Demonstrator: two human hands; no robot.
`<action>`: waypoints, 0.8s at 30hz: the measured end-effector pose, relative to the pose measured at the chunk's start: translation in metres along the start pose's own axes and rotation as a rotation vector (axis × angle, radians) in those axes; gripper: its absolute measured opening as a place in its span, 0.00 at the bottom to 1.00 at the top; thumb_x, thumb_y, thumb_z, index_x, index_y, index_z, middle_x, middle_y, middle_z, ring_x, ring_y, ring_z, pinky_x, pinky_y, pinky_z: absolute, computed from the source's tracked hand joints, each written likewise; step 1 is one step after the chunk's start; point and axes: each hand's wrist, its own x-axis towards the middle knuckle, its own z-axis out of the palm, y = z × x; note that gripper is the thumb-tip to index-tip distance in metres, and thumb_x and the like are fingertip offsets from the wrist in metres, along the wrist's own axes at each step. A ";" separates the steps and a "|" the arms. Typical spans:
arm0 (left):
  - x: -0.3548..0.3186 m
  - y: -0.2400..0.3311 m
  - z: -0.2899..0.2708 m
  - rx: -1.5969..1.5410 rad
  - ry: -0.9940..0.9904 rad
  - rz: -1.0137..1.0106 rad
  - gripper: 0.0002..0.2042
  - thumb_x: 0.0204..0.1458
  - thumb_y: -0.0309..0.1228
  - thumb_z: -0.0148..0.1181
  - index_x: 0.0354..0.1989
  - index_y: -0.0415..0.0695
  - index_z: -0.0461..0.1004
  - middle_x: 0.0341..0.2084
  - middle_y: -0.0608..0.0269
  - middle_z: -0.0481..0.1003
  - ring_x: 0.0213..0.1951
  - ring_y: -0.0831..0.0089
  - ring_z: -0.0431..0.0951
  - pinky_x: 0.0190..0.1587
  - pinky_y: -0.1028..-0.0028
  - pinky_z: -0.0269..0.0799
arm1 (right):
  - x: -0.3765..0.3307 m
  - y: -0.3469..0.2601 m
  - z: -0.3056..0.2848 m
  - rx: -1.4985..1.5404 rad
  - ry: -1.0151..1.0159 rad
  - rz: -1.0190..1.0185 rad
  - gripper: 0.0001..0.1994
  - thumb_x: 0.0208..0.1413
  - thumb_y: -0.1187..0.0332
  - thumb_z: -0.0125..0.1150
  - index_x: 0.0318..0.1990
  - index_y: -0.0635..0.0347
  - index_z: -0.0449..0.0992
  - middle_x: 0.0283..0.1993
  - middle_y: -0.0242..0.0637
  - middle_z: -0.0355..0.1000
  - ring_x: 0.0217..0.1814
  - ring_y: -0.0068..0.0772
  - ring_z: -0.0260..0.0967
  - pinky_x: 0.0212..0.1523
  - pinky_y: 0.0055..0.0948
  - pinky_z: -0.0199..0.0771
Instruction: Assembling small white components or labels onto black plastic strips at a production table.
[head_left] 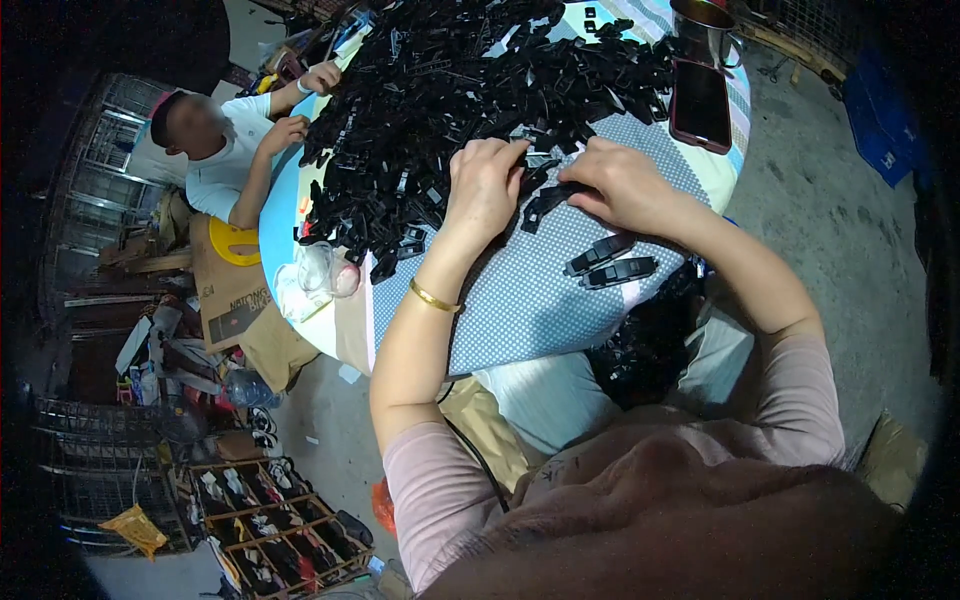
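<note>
A big heap of small black plastic parts (450, 90) covers a round table with a grey dotted cloth (520, 300). At the heap's near edge my left hand (485, 185), a gold bangle on its wrist, pinches one of the parts. Just beside it my right hand (625, 185) presses on a black plastic piece (545, 203) lying on the cloth. Two assembled black pieces (612, 262) lie side by side on the cloth below my right wrist.
Another person in a white shirt (215, 150) sits at the table's far left with both hands at the heap. A dark red phone (700, 105) and a metal cup (705, 25) stand at the table's right. A black bag of parts (650, 345) sits in my lap. Crates and clutter line the floor at left.
</note>
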 end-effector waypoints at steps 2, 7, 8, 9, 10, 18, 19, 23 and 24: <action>-0.002 -0.002 -0.002 -0.004 -0.011 0.026 0.17 0.47 0.23 0.60 0.48 0.41 0.74 0.37 0.54 0.75 0.43 0.55 0.73 0.48 0.61 0.67 | -0.001 0.003 -0.003 0.005 -0.006 0.006 0.13 0.51 0.66 0.61 0.44 0.58 0.78 0.35 0.41 0.75 0.43 0.44 0.70 0.44 0.41 0.71; -0.001 0.020 -0.013 -0.114 0.149 -0.045 0.17 0.49 0.23 0.60 0.50 0.40 0.72 0.34 0.54 0.73 0.39 0.59 0.73 0.44 0.64 0.68 | -0.008 0.009 -0.011 0.105 0.067 0.116 0.11 0.57 0.64 0.53 0.44 0.58 0.75 0.33 0.47 0.74 0.38 0.52 0.72 0.41 0.45 0.71; -0.001 0.029 -0.018 -0.234 0.150 -0.118 0.18 0.49 0.24 0.60 0.51 0.39 0.71 0.34 0.54 0.73 0.37 0.60 0.74 0.42 0.65 0.70 | -0.010 0.010 -0.017 0.104 0.067 0.118 0.11 0.57 0.64 0.53 0.44 0.58 0.75 0.33 0.47 0.74 0.38 0.52 0.72 0.41 0.45 0.71; -0.002 0.040 -0.022 -0.398 0.089 -0.184 0.20 0.51 0.25 0.59 0.54 0.38 0.68 0.33 0.54 0.73 0.34 0.65 0.76 0.37 0.67 0.72 | -0.013 0.012 -0.022 0.072 -0.027 0.165 0.11 0.58 0.63 0.53 0.42 0.58 0.74 0.32 0.46 0.74 0.37 0.52 0.72 0.39 0.46 0.70; -0.006 0.047 -0.024 -0.518 -0.056 -0.286 0.24 0.53 0.25 0.57 0.58 0.38 0.61 0.32 0.58 0.72 0.32 0.72 0.77 0.34 0.72 0.74 | -0.016 0.015 -0.024 0.043 -0.121 0.211 0.11 0.58 0.61 0.53 0.41 0.57 0.73 0.31 0.46 0.74 0.36 0.52 0.72 0.38 0.46 0.69; -0.009 0.057 -0.013 -1.723 -0.127 -0.720 0.23 0.55 0.18 0.49 0.60 0.36 0.55 0.35 0.60 0.72 0.37 0.68 0.79 0.45 0.68 0.79 | -0.031 0.016 -0.036 -0.146 -0.035 0.043 0.15 0.46 0.67 0.67 0.40 0.63 0.74 0.34 0.45 0.73 0.38 0.48 0.71 0.41 0.39 0.71; -0.010 0.054 -0.011 -1.704 -0.169 -0.746 0.20 0.55 0.19 0.50 0.57 0.37 0.59 0.34 0.61 0.72 0.38 0.68 0.79 0.45 0.69 0.79 | -0.031 0.017 -0.036 -0.146 -0.032 0.046 0.15 0.46 0.67 0.67 0.40 0.63 0.74 0.34 0.45 0.73 0.38 0.48 0.71 0.41 0.39 0.71; -0.013 0.053 -0.001 -1.525 -0.220 -0.673 0.12 0.51 0.21 0.61 0.43 0.38 0.70 0.34 0.62 0.74 0.38 0.73 0.78 0.43 0.74 0.78 | -0.028 0.026 -0.037 0.025 0.058 0.041 0.14 0.46 0.68 0.67 0.40 0.66 0.76 0.34 0.44 0.72 0.38 0.46 0.71 0.41 0.37 0.70; -0.014 0.055 0.001 -1.332 -0.226 -0.600 0.12 0.49 0.21 0.65 0.41 0.38 0.71 0.34 0.62 0.75 0.38 0.76 0.77 0.42 0.76 0.77 | -0.028 0.027 -0.037 0.117 0.080 0.057 0.14 0.47 0.68 0.66 0.41 0.66 0.77 0.34 0.43 0.72 0.38 0.45 0.71 0.41 0.37 0.70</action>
